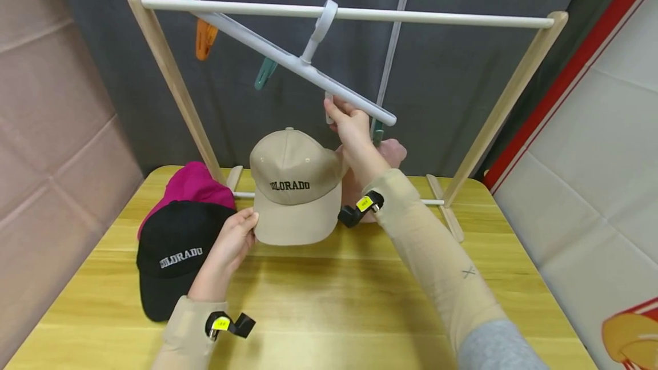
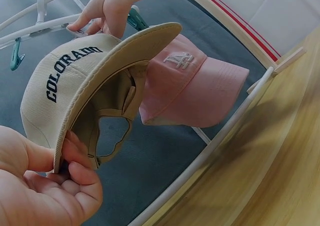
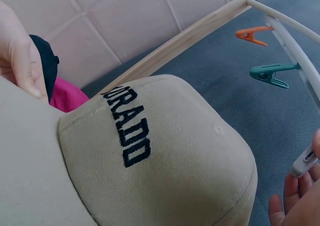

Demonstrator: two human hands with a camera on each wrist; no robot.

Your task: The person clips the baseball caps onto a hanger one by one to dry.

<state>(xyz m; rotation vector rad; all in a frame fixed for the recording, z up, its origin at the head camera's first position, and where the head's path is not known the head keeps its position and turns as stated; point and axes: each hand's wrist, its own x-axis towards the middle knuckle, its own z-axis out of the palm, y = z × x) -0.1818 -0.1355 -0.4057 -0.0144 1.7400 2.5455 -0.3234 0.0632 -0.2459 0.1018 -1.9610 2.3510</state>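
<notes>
A beige baseball cap (image 1: 284, 173) lettered COLORADO is held up under the hanger, its brim gripped at one edge by my left hand (image 1: 233, 238). In the left wrist view, the thumb lies on top of the brim and the fingers curl beneath it. My right hand (image 1: 354, 130) pinches a whitish clip (image 3: 304, 162) below the low end of a white clip hanger (image 1: 288, 60). The hanger hooks over the rod and tilts down to the right. Beyond the beige cap hangs a pink cap (image 2: 192, 86), below a teal clip (image 1: 378, 131).
An orange clip (image 1: 205, 39) and another teal clip (image 1: 265, 73) dangle from the hanger's left half. A rack with a white rod (image 1: 437, 17) and wooden legs stands on the wooden table (image 1: 308, 313). At left, a black cap (image 1: 175, 244) overlaps a magenta cap (image 1: 197, 184).
</notes>
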